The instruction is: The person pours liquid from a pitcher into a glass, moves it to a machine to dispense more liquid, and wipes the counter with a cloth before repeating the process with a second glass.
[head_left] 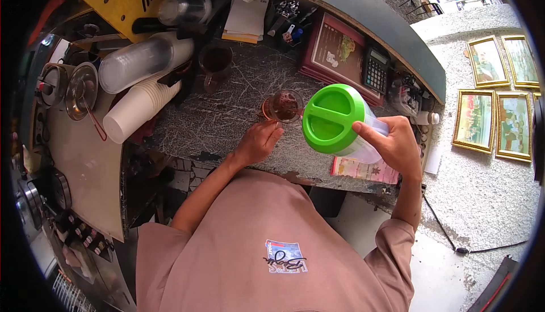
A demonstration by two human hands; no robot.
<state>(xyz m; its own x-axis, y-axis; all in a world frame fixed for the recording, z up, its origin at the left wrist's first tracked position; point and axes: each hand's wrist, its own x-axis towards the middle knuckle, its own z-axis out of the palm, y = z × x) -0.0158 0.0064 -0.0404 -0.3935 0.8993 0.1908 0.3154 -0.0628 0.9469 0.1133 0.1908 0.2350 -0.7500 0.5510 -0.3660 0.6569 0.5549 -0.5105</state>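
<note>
My right hand (400,144) grips a clear plastic pitcher (369,144) with a bright green lid (334,118). The pitcher is tilted to the left, its lid edge close beside a glass mug (286,106). Reddish-brown liquid shows inside the mug, and a thin reddish streak lies between it and the lid. My left hand (260,142) is closed at the near side of the mug, by its handle; the fingertips partly hide the grip. A second glass mug (216,61) with dark contents stands farther left on the scratched counter (244,91).
Stacked paper cups (139,110) and clear plastic cups (136,62) lie at the left. Along the back are note papers (247,17), dark red menus (340,54) and a calculator (376,65). A pink booklet (366,170) lies under the pitcher. Framed pictures (474,120) stand at the right.
</note>
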